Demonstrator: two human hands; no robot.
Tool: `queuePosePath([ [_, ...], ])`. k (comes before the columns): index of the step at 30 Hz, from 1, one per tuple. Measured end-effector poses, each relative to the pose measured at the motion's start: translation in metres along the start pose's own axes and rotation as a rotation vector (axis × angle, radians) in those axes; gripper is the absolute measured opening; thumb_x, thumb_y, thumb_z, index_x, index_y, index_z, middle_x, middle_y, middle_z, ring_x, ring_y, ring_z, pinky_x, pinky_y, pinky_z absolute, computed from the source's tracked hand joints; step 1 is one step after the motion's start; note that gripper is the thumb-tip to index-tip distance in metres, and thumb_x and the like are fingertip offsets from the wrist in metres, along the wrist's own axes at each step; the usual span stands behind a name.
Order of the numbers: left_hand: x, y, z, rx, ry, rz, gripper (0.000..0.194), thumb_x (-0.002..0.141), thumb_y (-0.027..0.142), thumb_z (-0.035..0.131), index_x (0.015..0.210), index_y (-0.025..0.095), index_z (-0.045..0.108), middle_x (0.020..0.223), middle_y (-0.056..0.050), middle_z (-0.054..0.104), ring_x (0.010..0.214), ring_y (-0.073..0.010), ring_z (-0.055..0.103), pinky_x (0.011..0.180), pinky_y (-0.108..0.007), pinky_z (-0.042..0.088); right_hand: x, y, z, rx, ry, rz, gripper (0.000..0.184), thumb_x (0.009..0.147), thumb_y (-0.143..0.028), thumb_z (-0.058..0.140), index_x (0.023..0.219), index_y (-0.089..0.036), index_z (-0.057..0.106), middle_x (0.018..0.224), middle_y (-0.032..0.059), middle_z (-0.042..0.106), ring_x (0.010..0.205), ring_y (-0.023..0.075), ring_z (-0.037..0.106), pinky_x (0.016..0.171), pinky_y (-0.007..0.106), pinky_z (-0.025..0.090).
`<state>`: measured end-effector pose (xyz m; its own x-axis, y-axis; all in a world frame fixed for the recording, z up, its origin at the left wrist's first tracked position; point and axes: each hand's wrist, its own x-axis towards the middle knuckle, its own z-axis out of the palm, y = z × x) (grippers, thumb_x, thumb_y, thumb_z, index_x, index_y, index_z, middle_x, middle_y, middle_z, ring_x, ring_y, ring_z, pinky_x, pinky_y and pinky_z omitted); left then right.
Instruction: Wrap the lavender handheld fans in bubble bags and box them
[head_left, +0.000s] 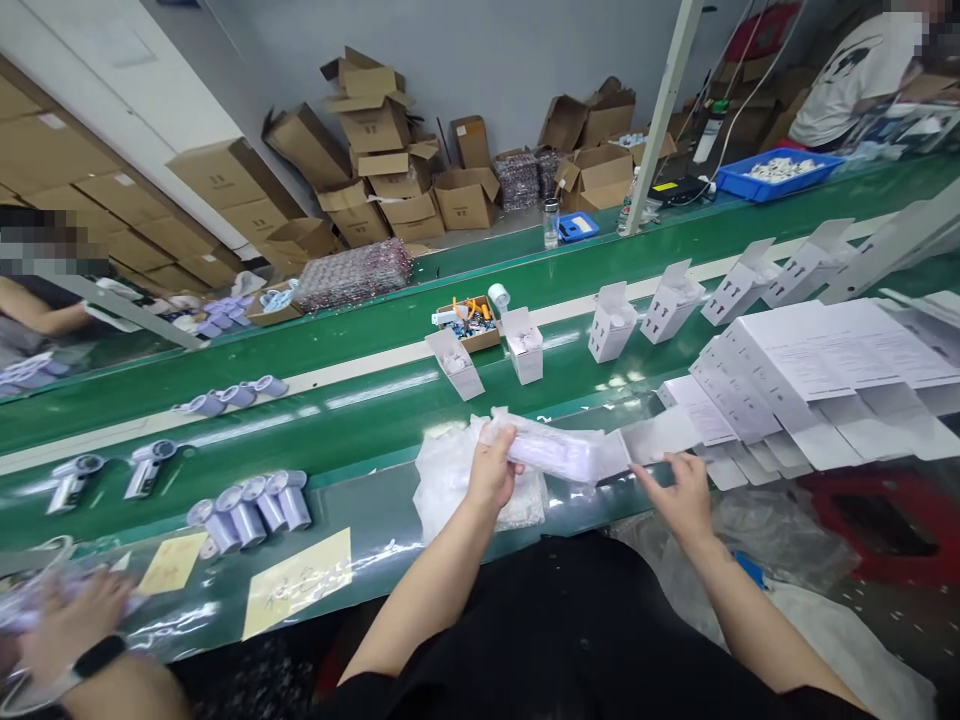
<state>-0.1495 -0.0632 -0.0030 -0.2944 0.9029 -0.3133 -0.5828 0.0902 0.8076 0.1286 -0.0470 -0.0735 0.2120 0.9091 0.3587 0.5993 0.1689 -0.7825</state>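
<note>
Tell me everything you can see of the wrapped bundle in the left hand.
The wrapped bundle is elongated, pale lilac beneath creased, translucent, plastic-looking wrap, loose at its left end. It lies roughly sideways, sloping slightly down to the right. The left hand grips it near that loose end. Its other end meets a white carton by the right hand; whether it is inside, I can't tell.

Bagged item (559,452): is showing pale lilac.
Belt (367,408): is showing green.
Open boxes (667,310): are showing white with dark icons.
Sign (300,582): is showing yellow with dark script.
</note>
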Motion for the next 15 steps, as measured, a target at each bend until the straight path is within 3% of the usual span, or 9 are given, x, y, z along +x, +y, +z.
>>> queuePosePath([
  [2,0.003,-0.005,0.017,-0.014,-0.039,0.009,0.044,0.065,0.042,0.074,0.087,0.018,0.045,0.066,0.005,0.05,0.047,-0.0058,0.047,0.033,-0.014,0.03,0.003,-0.007,0.01,-0.087,-0.141,-0.275,0.038,0.066,-0.044,0.072,0.09,-0.017,0.06,0.096,0.0089,0.044,0.097,0.0272,0.049,0.089,0.048,0.045],
  [5,0.011,-0.019,0.047,0.039,-0.067,0.093,0.044,0.067,0.045,0.072,0.088,0.018,0.043,0.07,0.005,0.051,0.049,-0.0062,0.048,0.036,-0.015,0.035,0.005,-0.014,0.023,-0.094,-0.244,-0.411,0.041,0.07,-0.043,0.068,0.1,-0.017,0.058,0.106,0.0114,0.038,0.107,0.0289,0.046,0.09,0.046,0.046],
  [7,0.017,-0.027,0.059,0.154,-0.033,0.165,0.039,0.072,0.045,0.067,0.089,0.019,0.043,0.071,0.004,0.05,0.051,-0.007,0.049,0.038,-0.016,0.038,0.002,-0.014,0.027,-0.101,-0.234,-0.403,0.045,0.07,-0.044,0.068,0.104,-0.017,0.054,0.11,0.0124,0.036,0.111,0.0298,0.044,0.092,0.048,0.045],
  [10,0.019,-0.032,0.059,0.38,0.022,0.243,0.029,0.079,0.04,0.058,0.093,0.02,0.044,0.072,0.004,0.05,0.052,-0.0087,0.05,0.042,-0.019,0.042,-0.004,-0.007,0.026,-0.078,-0.218,-0.388,0.042,0.072,-0.042,0.068,0.101,-0.018,0.051,0.113,0.0133,0.039,0.114,0.0298,0.043,0.093,0.049,0.043],
  [12,0.014,-0.032,0.052,0.553,-0.016,0.344,0.023,0.081,0.035,0.055,0.097,0.02,0.046,0.075,0.002,0.053,0.056,-0.0108,0.053,0.05,-0.024,0.047,-0.005,-0.002,0.024,-0.035,-0.243,-0.354,0.042,0.071,-0.041,0.069,0.1,-0.02,0.049,0.117,0.0139,0.042,0.116,0.0297,0.044,0.094,0.05,0.042],
  [15,0.001,-0.03,0.043,0.845,-0.135,0.616,0.02,0.079,0.024,0.054,0.098,0.02,0.05,0.086,-0.004,0.057,0.078,-0.0179,0.057,0.074,-0.033,0.049,0.0,0.001,0.022,0.05,-0.325,-0.245,0.052,0.064,-0.042,0.074,0.104,-0.022,0.046,0.122,0.0125,0.046,0.117,0.0292,0.046,0.098,0.051,0.04],
])
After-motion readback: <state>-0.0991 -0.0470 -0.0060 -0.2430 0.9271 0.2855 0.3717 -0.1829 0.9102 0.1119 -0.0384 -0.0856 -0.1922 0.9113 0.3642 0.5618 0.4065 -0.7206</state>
